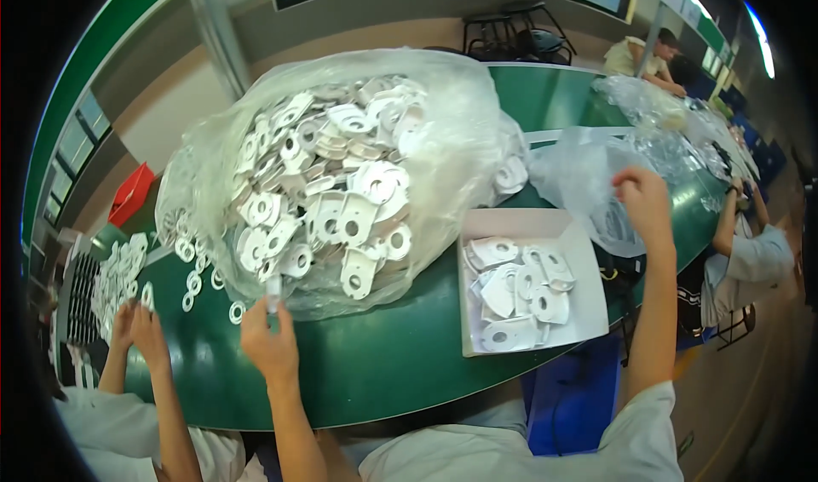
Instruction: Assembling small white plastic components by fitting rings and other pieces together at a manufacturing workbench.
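Near the front of the big pile, my left hand [271, 346] pinches a small, blurred white plastic part [273, 293] upright between thumb and fingers. My right hand [644, 201] is raised at the right, its fingers curled together beside a translucent plastic bag [567, 163]; what they hold, if anything, is too blurred to make out. A large open clear bag [460, 133] holds a heap of white plates with round holes [354, 218]. Between my hands stands a white box [584, 312], partly filled with similar white holed plates [515, 290].
White rings [194, 283] lie loose on the green table [375, 380] at left. A co-worker's hands [143, 333] handle a ring beside another pile of white parts [119, 278]. A red bin [132, 194] sits far left. Other people work at the right.
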{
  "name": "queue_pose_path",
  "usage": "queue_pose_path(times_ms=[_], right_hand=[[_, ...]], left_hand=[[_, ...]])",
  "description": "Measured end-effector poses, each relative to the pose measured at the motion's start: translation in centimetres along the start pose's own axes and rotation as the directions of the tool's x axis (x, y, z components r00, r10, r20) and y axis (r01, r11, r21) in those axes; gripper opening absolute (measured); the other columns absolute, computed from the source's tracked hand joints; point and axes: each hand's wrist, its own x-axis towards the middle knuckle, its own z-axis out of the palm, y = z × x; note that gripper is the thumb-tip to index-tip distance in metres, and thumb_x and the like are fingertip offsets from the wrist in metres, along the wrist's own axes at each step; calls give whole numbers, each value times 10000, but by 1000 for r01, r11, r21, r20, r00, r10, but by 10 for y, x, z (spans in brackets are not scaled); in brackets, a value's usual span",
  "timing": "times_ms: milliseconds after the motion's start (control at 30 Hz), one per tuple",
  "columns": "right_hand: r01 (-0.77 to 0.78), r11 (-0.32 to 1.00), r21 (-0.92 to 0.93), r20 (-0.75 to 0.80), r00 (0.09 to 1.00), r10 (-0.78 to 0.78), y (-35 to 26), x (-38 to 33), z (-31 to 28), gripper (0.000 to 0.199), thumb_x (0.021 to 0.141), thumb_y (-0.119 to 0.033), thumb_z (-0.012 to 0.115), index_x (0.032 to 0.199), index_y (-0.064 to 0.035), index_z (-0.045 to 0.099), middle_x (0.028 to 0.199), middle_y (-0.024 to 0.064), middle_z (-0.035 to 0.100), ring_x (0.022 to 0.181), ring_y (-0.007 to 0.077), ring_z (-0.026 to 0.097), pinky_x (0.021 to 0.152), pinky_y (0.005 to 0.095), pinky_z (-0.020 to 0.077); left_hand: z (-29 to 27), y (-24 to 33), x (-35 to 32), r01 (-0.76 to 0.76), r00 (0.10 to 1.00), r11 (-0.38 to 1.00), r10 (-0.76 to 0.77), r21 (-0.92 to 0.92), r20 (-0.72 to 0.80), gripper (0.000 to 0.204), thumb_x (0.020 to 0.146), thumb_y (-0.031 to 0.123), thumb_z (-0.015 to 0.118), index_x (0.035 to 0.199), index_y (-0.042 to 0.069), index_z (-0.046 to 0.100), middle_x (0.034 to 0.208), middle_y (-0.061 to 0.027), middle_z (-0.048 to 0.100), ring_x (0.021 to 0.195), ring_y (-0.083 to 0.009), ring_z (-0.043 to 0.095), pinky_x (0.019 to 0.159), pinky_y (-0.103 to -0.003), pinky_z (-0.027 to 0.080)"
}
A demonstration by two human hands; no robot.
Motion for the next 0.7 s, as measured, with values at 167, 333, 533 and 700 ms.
queue_pose_path(times_ms=[167, 333, 533, 700], right_hand=[[214, 944, -251, 354, 928, -116, 19, 55, 41, 146, 729, -87, 557, 784, 7, 655, 777, 240, 629, 705, 340, 626, 651, 410, 487], [351, 850, -393, 293, 924, -246, 109, 98, 61, 144, 750, -149, 587, 777, -35, 670, 815, 207, 651, 735, 328, 633, 657, 421, 487], [341, 818, -463, 316, 926, -207, 113, 124, 76, 159, 774, -171, 574, 790, -48, 673, 828, 189, 655, 755, 321, 633, 664, 420, 487], [334, 783, -525, 347, 924, -161, 115, 136, 86, 173, 794, -190, 563, 801, -59, 675, 839, 175, 659, 772, 314, 633, 671, 419, 486]], left_hand=[[-18, 5, -22, 332, 905, 797, -419, -504, -67, 181, 898, 98, 577, 1002, -46, 612, 817, -39, 608, 667, -87, 505, 604, -233, 427], [-40, 36, -63, 418, 865, 629, -496, -655, 76, 189, 937, 108, 517, 991, -56, 595, 838, -54, 614, 645, -88, 515, 580, -228, 426], [-21, 47, -100, 499, 850, 484, -433, -718, 299, 163, 927, 71, 506, 967, -66, 584, 851, -82, 619, 614, -106, 526, 568, -218, 419], [-21, 46, -97, 522, 811, 407, -507, -750, 290, 147, 920, 52, 500, 976, -61, 576, 838, -80, 612, 633, -112, 530, 564, -220, 413]])
